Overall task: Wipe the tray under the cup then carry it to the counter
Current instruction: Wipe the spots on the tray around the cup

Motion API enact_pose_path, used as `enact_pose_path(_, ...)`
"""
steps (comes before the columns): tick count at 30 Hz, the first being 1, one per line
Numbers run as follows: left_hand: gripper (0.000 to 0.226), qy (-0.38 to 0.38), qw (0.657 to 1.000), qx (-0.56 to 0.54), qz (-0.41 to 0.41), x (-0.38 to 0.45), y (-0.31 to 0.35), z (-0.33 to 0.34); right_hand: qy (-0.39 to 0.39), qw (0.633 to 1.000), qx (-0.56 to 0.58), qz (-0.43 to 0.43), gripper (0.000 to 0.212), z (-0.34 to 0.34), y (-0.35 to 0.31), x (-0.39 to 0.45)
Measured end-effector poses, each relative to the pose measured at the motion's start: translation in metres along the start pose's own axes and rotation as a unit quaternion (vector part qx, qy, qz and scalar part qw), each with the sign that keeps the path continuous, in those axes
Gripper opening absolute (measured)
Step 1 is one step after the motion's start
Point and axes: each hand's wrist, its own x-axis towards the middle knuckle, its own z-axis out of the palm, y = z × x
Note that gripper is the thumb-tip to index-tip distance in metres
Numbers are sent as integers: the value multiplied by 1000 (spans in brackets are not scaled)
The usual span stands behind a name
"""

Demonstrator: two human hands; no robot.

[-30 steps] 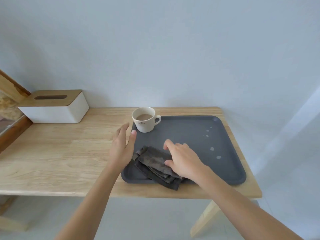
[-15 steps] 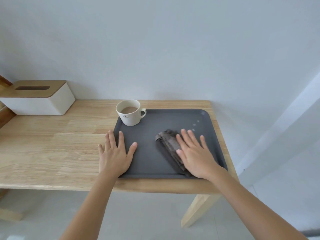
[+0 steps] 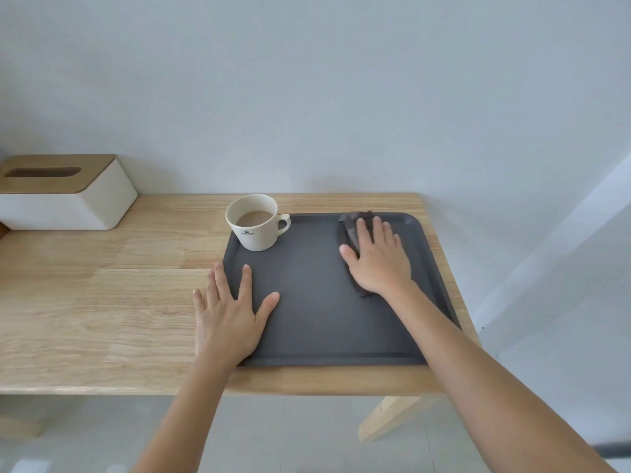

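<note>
Right hand flat on cloth

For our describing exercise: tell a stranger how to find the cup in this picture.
Start at the wooden table against the wall, then find the dark grey tray on its right half. The cup stands in the tray's far left corner: the only white thing there, holding a milky brown drink, handle pointing right.

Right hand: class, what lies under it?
A folded dark cloth lies under the right hand, pressed flat on the grey tray. The cloth's middle and the tray beneath it are covered.
</note>
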Motion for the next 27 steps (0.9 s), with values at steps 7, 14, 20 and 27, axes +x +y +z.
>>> enact_pose_path(7,75,-3,1000,-2,-9,0,2,1,-12,990,-30,-137,66,6,-12,-74)
enact_pose_path(14,74,-8,1000,4,1,-1,1,-2,15,995,-21,98,69,-2,17,-21)
enact_pose_path(20,71,-5,1000,-13,0,-1,2,-1,3,1000,9,-24,71,8,-37,-9)
enact_pose_path(27,64,1,1000,-22,1,-1,1,0,-86,967,47,-233,73,-3,-31,-79)
